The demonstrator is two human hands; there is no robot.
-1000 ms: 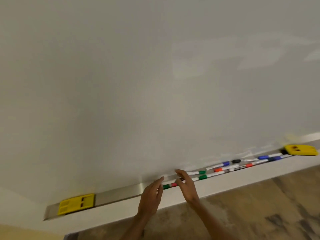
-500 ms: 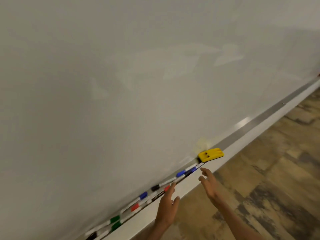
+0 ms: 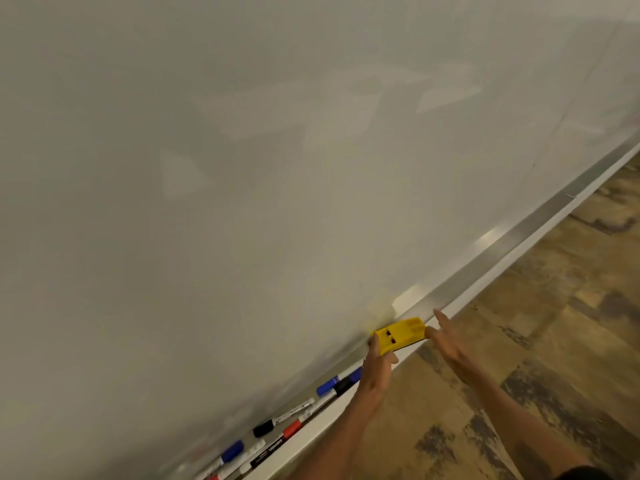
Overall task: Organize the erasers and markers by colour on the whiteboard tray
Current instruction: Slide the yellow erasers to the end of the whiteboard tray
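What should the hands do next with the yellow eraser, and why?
Probably close both hands on the yellow eraser and lift it off the tray. The left hand touches its near end, the right hand its far end, and neither grips it yet.

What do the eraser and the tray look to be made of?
Eraser: looks like moulded hard plastic, matte yellow, with sharp edges and two dark slots on top; any felt pad is out of sight. Tray: probably aluminium or similar metal, brushed silver, with bright glare streaks along its length. The left hand and right hand flank the eraser.
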